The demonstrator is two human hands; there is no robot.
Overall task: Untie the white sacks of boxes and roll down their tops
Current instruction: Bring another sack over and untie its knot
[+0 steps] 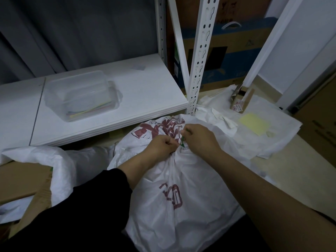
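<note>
A full white sack [196, 193] with red printing stands in front of me, its neck bunched and bound by a green tie [182, 140]. My left hand [161, 145] grips the gathered neck just left of the tie, fingers curled. My right hand [198, 137] pinches the green tie at the knot from the right. The sack's loose top [163, 128] fans out beyond my hands. A second white sack [60, 166] lies at the left with its top rolled open over brown cardboard boxes [21, 180].
A white shelf board [145, 91] carries a clear plastic tub [81, 95] of coloured strips. A perforated white shelf post [200, 57] rises just behind the sack. White sheets, a yellow paper [254, 122] and a small open carton [241, 99] lie at the right.
</note>
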